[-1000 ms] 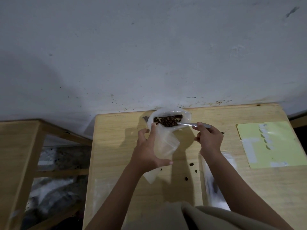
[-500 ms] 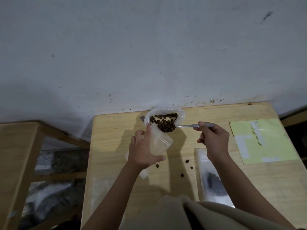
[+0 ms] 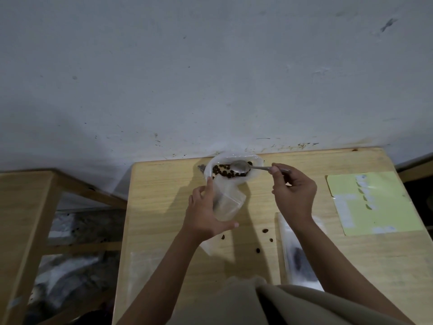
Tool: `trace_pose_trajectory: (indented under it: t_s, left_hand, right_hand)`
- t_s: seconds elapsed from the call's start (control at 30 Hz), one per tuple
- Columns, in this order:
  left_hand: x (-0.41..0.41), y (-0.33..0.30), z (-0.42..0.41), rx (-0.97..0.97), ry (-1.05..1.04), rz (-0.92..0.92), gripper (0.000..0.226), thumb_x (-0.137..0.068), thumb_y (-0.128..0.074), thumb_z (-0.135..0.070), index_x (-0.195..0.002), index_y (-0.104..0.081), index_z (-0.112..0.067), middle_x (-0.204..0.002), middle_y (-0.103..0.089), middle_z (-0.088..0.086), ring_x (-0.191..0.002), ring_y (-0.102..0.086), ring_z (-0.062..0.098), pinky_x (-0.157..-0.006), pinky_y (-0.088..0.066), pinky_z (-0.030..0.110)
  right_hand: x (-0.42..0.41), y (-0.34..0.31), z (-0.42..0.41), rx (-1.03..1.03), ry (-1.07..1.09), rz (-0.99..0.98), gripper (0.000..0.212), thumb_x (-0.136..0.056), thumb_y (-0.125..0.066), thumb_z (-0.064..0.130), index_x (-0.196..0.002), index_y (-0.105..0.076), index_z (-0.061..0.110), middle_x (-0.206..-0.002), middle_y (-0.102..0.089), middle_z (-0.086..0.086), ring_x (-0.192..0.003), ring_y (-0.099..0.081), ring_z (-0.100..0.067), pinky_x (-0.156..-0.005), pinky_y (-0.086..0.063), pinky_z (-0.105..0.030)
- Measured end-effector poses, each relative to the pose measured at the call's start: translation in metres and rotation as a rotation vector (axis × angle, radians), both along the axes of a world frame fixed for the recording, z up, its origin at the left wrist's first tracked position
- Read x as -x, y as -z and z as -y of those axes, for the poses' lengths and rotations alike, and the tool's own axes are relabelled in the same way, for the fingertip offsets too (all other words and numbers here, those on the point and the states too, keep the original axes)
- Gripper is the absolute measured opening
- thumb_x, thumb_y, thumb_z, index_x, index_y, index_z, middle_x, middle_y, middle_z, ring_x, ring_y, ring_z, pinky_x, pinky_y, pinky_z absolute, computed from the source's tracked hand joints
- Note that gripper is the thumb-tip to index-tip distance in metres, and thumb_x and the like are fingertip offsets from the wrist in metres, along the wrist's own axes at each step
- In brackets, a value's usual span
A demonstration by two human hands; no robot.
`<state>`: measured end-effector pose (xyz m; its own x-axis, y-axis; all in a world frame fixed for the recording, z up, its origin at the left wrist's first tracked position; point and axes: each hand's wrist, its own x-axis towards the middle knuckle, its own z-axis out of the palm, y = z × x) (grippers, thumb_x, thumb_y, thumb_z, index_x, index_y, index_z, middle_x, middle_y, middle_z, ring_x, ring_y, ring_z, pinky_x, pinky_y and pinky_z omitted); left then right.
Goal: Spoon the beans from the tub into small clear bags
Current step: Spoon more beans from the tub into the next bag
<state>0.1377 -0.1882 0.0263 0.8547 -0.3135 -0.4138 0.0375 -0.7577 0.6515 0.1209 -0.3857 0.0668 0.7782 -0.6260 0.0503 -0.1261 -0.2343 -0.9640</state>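
Thin clear plastic is the stuff to reckon with: seen from the head camera, the small clear bag (image 3: 226, 202) hangs limp and creased from the left hand (image 3: 206, 214), whose fingers and thumb curl around it and pinch its sides, the mouth turned up toward the tub (image 3: 254, 177) at the far edge of the wooden table (image 3: 164, 207). The right hand (image 3: 294, 191) is closed on the handle of a metal spoon (image 3: 241, 167), gripping it between thumb and fingertips, with the bowl lying in the tub among the dark beans (image 3: 222, 171); the bowl looks bare and shiny rather than loaded. By my reckoning the bag weighs almost nothing and has no stiffness, so it will fold shut unless held near the rim with the opening spread, and its slick film could slip once filled. The beans are small, hard and free-rolling; several loose beans (image 3: 265, 230) already lie on the table below the hands, so a heaped spoon tipped away from the bag's mouth would likely scatter more. The tub seems light and soft-walled and might shift if the spoon pushes hard. Nearer the person lies a filled bag (image 3: 298, 254), and a pale yellow sheet (image 3: 375, 205) rests to the right.
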Motion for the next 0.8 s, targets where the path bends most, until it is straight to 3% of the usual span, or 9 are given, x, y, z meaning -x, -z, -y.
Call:
trace_pose_trajectory:
  t_s: [0.13, 0.3, 0.43, 0.53, 0.63, 0.8]
  left_hand:
    - [-0.005, -0.002, 0.001, 0.044, 0.007, -0.032, 0.135, -0.053, -0.084, -0.057, -0.145, 0.013, -0.045, -0.156, -0.002, -0.002, -0.143, -0.005, 0.018, -0.11, -0.026, 0.045]
    - [-0.012, -0.003, 0.002, 0.076, 0.026, -0.053, 0.133, -0.052, -0.084, -0.059, -0.146, 0.01, -0.047, -0.157, 0.002, -0.009, -0.144, -0.004, 0.018, -0.112, -0.026, 0.05]
    - [-0.015, -0.004, 0.002, 0.097, 0.023, -0.05, 0.133, -0.053, -0.083, -0.06, -0.149, 0.005, -0.039, -0.154, 0.0, -0.015, -0.143, -0.008, 0.018, -0.112, -0.029, 0.05]
    - [-0.016, -0.005, 0.003, 0.122, 0.024, -0.049, 0.133, -0.053, -0.084, -0.059, -0.15, 0.004, -0.037, -0.154, -0.002, -0.014, -0.142, -0.008, 0.014, -0.112, -0.029, 0.045]
    - [-0.014, -0.005, 0.003, 0.147, 0.01, -0.048, 0.133, -0.052, -0.085, -0.057, -0.151, 0.001, -0.037, -0.153, -0.005, -0.011, -0.141, -0.011, 0.015, -0.11, -0.03, 0.041]
    - [-0.009, -0.004, 0.003, 0.162, 0.001, -0.031, 0.132, -0.052, -0.085, -0.058, -0.15, 0.001, -0.037, -0.152, -0.006, -0.01, -0.141, -0.012, 0.014, -0.111, -0.031, 0.042]
  right_hand:
    - [-0.011, 0.023, -0.01, 0.142, -0.001, -0.045, 0.009, -0.086, -0.066, 0.012, -0.091, -0.073, 0.01, -0.083, -0.072, -0.004, -0.063, -0.06, -0.001, -0.053, -0.045, -0.011]
    - [-0.028, 0.043, -0.022, -0.155, 0.162, -0.249, 0.012, -0.087, -0.062, 0.017, -0.082, -0.073, 0.014, -0.067, -0.069, -0.007, -0.05, -0.06, -0.019, -0.057, -0.056, -0.037]
    - [-0.039, 0.041, -0.035, -0.302, 0.149, -0.32, 0.013, -0.086, -0.065, 0.015, -0.077, -0.074, 0.013, -0.064, -0.069, -0.005, -0.042, -0.056, -0.015, -0.048, -0.05, -0.03]
    - [-0.05, 0.039, -0.044, -0.391, 0.118, -0.356, 0.017, -0.082, -0.068, 0.013, -0.068, -0.073, 0.02, -0.07, -0.072, -0.003, -0.065, -0.066, -0.019, -0.066, -0.056, -0.034]
    - [-0.058, 0.037, -0.047, -0.55, 0.147, -0.412, 0.02, -0.079, -0.071, 0.01, -0.061, -0.07, 0.018, -0.071, -0.071, -0.007, -0.068, -0.064, -0.021, -0.07, -0.055, -0.034]
    - [-0.055, 0.03, -0.045, -0.697, 0.195, -0.413, 0.017, -0.081, -0.069, 0.007, -0.065, -0.069, 0.01, -0.066, -0.068, -0.007, -0.05, -0.058, -0.013, -0.053, -0.05, -0.025]
